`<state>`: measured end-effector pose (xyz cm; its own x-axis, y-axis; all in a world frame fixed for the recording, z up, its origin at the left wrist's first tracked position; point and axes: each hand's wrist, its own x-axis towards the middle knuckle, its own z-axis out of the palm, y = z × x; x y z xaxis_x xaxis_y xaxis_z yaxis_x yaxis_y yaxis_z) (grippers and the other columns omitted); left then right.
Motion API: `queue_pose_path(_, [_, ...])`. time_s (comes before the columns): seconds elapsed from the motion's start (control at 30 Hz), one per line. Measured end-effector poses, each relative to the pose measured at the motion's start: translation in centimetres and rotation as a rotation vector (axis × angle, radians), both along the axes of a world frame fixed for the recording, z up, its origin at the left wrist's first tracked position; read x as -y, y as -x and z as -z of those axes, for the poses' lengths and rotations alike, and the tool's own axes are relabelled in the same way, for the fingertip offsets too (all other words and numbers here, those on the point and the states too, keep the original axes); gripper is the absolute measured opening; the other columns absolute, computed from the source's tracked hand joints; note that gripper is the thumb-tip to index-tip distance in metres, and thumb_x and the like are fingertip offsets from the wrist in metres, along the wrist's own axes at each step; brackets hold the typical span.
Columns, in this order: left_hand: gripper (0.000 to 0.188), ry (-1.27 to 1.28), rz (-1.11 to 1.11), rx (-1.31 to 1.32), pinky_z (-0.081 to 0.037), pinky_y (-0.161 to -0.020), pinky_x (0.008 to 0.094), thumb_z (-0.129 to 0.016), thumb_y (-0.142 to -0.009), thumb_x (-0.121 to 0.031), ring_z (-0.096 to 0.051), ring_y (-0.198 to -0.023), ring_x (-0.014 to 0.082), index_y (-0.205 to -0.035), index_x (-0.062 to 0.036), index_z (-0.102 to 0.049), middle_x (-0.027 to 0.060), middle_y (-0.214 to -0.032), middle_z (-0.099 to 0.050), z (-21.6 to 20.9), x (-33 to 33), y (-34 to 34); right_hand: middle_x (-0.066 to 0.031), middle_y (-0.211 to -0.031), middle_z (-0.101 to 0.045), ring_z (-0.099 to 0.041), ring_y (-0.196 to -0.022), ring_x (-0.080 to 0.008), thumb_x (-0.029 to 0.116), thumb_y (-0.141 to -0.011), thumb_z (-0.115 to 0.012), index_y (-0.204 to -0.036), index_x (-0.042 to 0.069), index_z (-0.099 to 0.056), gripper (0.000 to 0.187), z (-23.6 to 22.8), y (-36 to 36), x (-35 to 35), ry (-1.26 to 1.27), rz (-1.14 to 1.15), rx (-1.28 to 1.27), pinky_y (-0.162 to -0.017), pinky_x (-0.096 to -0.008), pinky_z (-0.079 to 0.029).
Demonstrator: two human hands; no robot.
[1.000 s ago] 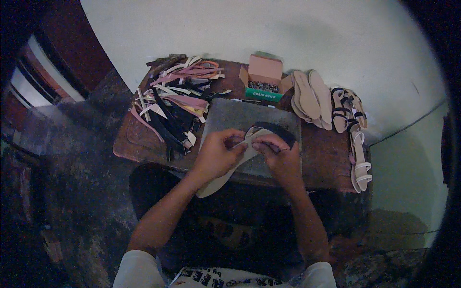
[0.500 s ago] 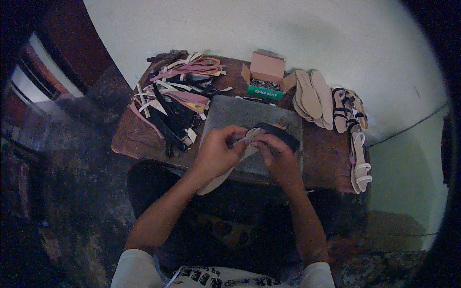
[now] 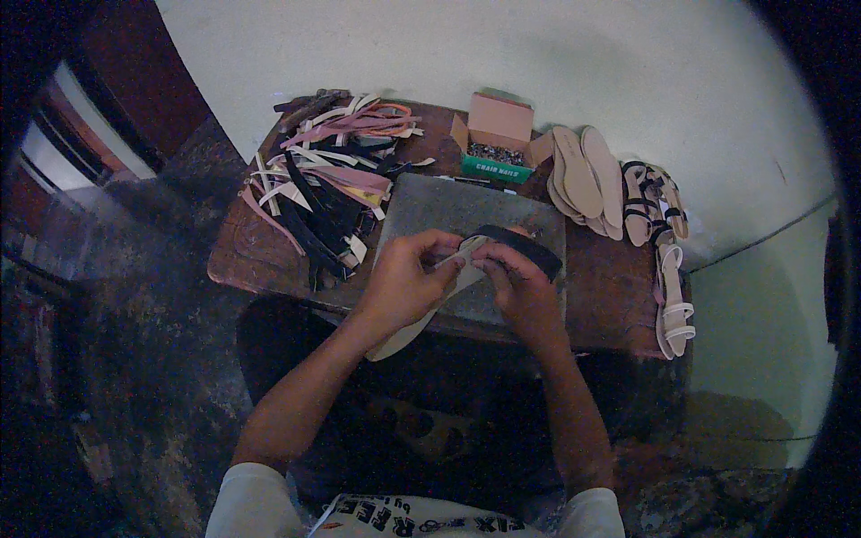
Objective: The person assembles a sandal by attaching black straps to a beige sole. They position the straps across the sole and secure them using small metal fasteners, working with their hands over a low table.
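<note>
Over the grey slab (image 3: 448,202) on the table, both hands meet at a beige sandal sole (image 3: 401,339). My left hand (image 3: 405,282) is closed on the sole, its thumb and fingers pinching near the far end. A wide black strap (image 3: 529,249) arches over the back of my right hand (image 3: 522,291), whose thumb and fingers pinch at the strap's inner end against the sole. The exact spot where strap and sole meet is partly hidden by the fingertips. The sole's near end sticks out below my left wrist, past the table's front edge.
A pile of pink, white and black straps (image 3: 314,202) covers the table's left side. At the back stands an opened green box (image 3: 496,170) of small nails. Rightward lie stacked beige insoles (image 3: 578,179), black-strapped sandals (image 3: 638,211) and white-strapped sandals (image 3: 674,314). A wall (image 3: 610,54) rises behind.
Both hands keep their hold on the sole and strap, with only a slight shift of the fingers. The things on the table lie as before.
</note>
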<state>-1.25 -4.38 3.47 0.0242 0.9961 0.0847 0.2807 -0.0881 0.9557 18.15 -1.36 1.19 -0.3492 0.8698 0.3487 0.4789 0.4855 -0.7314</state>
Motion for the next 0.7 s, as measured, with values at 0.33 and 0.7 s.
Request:
queue_pose_path(0.33, [0.025,0.008,0.012,-0.036,-0.053,-0.068,0.0293,-0.070,-0.089,-0.010,-0.066,-0.078,0.0128,-0.112,0.0002,-0.066,0.0096,-0.091,-0.072,-0.6,0.2,-0.1,-0.0139,-0.109,-0.065,-0.063,-0.104,-0.0344,0.011,-0.083,-0.073,-0.098,0.008,-0.070,0.016,-0.2,0.0,-0.2,-0.063,-0.011,-0.013,-0.092,-0.0423,-0.051])
queue_pose_path(0.7, [0.024,-0.061,0.060,-0.118,-0.054,-0.069,0.0314,-0.066,-0.090,-0.011,-0.067,-0.078,0.0144,-0.110,0.0021,-0.067,0.0115,-0.089,-0.072,-1.4,0.7,-0.1,-0.0145,-0.108,-0.063,-0.063,-0.104,-0.0329,0.009,-0.080,-0.072,-0.093,0.003,-0.064,0.016,-3.6,0.4,0.2,-0.116,-0.040,0.050,-0.089,-0.0388,-0.051])
